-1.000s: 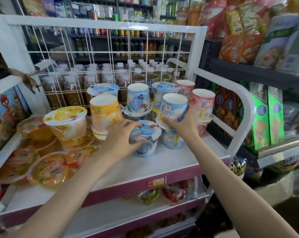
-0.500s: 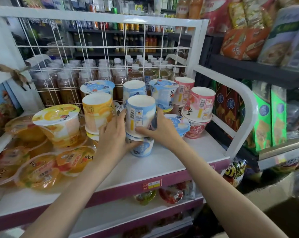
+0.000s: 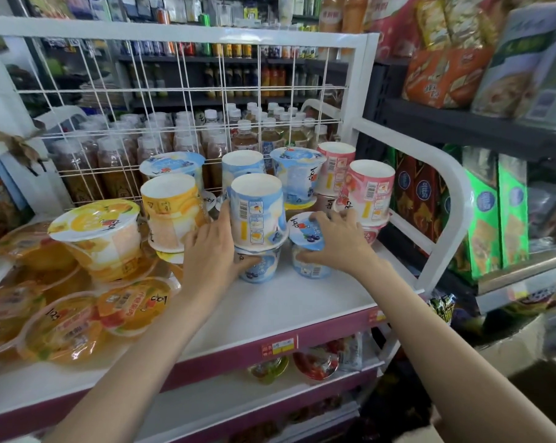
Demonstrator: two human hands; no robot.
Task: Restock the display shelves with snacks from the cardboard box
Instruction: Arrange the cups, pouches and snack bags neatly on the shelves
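Left hand [image 3: 211,247] steadies the upside-down blue cup [image 3: 258,212] mid-frame, stacked upright on another; right hand [image 3: 337,243] grips the lone blue cup [image 3: 308,247] just right (touching distance).

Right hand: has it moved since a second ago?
Yes. The right hand let go of the upside-down blue cup and moved right along the shelf onto the neighbouring upright cup.
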